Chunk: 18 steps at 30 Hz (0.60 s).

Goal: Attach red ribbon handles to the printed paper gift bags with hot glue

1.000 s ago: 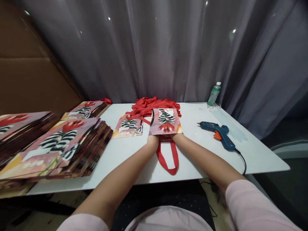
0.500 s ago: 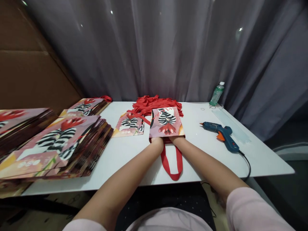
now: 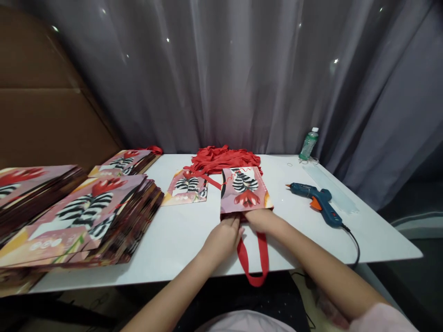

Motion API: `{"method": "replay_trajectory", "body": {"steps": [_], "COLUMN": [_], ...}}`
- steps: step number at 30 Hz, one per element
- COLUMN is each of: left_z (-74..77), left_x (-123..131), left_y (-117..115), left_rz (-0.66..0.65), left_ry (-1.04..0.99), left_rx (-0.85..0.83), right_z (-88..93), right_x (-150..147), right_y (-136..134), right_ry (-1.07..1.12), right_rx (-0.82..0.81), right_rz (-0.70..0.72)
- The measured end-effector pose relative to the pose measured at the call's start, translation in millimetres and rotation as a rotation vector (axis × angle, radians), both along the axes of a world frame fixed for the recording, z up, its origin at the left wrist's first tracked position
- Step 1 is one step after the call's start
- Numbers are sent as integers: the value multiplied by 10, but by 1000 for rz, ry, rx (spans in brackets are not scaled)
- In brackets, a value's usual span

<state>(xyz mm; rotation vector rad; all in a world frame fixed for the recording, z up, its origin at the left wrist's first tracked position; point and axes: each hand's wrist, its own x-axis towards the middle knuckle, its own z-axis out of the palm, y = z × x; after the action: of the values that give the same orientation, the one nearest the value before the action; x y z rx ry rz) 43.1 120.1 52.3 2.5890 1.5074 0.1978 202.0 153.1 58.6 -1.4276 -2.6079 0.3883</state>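
Left hand (image 3: 224, 237) drawn back, one held bag (image 3: 245, 191)

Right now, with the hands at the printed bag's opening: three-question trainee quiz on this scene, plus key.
1. True or false: the glue gun lies left of the printed bag being handled.
2. What colour is the strap heap behind that bag? A) blue B) red C) white
3. Which hand shows more outside the bag's opening?

Key:
1. False; it lies to the right.
2. B.
3. The left hand; the right hand has its fingers hidden inside.
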Motion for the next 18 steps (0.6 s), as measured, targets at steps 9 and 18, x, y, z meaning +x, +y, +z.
{"method": "replay_trajectory", "body": {"steps": [9, 18], "left_z": [-63, 28], "left_x": [44, 227], "left_y": [24, 210], "left_rz": [-4, 89], "left_ry": [136, 250], "left_rx": [-14, -32], "right_z": [-203, -244], "right_x": [-77, -176], "right_y": [-468, -174], "right_ry": [-3, -67], "right_rx": [73, 100], "right_rz": [-82, -171]}}
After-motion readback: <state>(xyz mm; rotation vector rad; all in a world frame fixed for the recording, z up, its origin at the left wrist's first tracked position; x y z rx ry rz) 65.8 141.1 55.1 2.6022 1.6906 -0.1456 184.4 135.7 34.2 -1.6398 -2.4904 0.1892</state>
